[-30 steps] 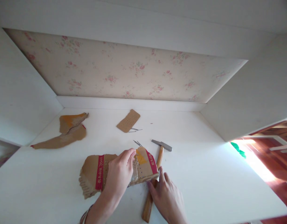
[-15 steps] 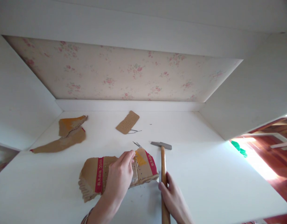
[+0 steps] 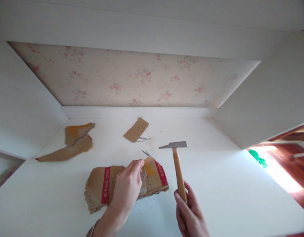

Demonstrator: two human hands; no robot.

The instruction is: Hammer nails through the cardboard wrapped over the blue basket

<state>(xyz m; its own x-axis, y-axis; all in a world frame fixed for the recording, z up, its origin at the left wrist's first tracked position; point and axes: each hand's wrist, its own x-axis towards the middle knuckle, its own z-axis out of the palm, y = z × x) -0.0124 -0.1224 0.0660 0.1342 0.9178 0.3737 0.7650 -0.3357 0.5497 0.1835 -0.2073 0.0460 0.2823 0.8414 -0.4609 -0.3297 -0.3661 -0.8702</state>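
My right hand is wrapped round the wooden handle of a hammer, whose grey metal head is raised off the white surface. Over a torn piece of brown cardboard with red printed bands and rows of small holes, my left hand is closed in a pinch, fingertips pointing down near a yellow patch. What its fingers hold is hidden. Just beyond that cardboard lie some thin metal nails.
A smaller perforated cardboard piece lies farther back with more nails beside it. Torn cardboard scraps sit at the left. White panels enclose the surface, with floral wallpaper behind.
The hammer has been lifted and its head has shifted up and to the right, with my right hand gripping it. My left hand has stayed in its pinch over the cardboard.
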